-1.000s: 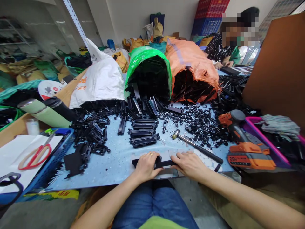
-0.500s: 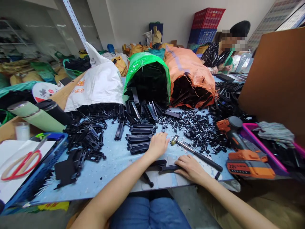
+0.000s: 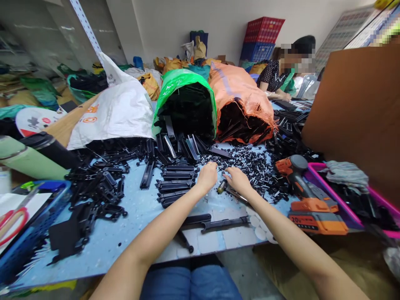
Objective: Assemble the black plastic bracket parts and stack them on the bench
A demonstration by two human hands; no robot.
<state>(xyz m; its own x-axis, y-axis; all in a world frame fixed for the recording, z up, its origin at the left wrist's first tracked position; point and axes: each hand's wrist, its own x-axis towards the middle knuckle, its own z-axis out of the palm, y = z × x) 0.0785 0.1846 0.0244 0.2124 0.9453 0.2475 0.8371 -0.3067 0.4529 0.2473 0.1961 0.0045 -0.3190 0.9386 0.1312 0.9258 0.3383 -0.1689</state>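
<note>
Left hand: the left hand [image 3: 207, 176] is by the small black bits and pins [image 3: 256, 170], fingers bent in; I can't tell if it holds one.
Right hand: the right hand [image 3: 238, 180] is near the left one, fingers curled; I can't tell if it has a bit.
Hammer: the hammer [image 3: 222, 186] lies just below the right hand, partly under the arm.
Long black bar: the long black bar [image 3: 226, 223] lies near the table's front edge.
Drill: the orange drill [image 3: 312, 206] sits to the right.
</note>
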